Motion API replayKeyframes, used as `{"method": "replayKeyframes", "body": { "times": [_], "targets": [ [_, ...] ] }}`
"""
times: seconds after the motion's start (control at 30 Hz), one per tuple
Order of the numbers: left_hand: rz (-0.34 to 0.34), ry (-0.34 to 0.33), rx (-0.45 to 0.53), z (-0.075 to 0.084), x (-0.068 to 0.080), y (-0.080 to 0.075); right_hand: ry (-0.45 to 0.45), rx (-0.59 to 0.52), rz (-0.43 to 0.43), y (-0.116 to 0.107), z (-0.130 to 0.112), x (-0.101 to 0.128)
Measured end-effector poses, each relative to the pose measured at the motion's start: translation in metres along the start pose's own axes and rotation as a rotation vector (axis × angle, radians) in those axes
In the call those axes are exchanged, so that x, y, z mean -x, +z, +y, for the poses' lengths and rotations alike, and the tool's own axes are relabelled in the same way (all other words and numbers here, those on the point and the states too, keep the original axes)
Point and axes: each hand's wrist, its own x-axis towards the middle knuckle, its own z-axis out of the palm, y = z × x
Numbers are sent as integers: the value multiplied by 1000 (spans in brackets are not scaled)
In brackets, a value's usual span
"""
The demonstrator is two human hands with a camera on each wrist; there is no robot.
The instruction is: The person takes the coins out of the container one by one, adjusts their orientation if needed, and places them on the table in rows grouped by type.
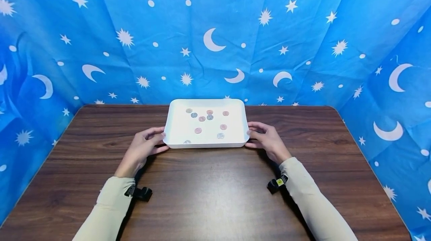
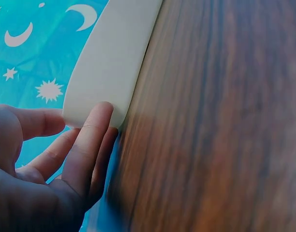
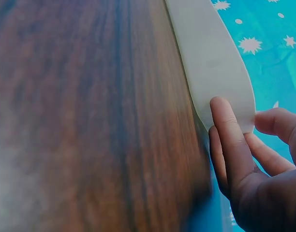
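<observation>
Tray [image 1: 175, 136] of coins [image 1: 208, 121]: left hand [image 1: 143, 149], right hand [image 1: 267, 140] fingers grip its near corners.

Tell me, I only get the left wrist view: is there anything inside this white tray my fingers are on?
Observer: Yes, the head view shows several small coins scattered in the white tray.
Operator: Where is the right hand?
Observer: The right hand holds the tray's opposite near corner, mirroring the left hand.
Operator: Is the tray lifted?
Observer: In the head view it looks to be sitting on the wooden table, near its far edge.
</observation>
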Motion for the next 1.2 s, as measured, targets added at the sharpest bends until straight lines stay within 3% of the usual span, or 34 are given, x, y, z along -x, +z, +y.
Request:
{"method": "replayKeyframes", "body": {
  "times": [0.63,1.0,1.2],
  "targets": [
    [-21,26,37,-2,4,40,3,-47,21,-40,11,20],
    [-13,36,21,1,5,49,-14,15,32,-47,11,19],
    [-7,33,-11,2,4,49,-21,-13,24,-46,9,16]
  ]
}}
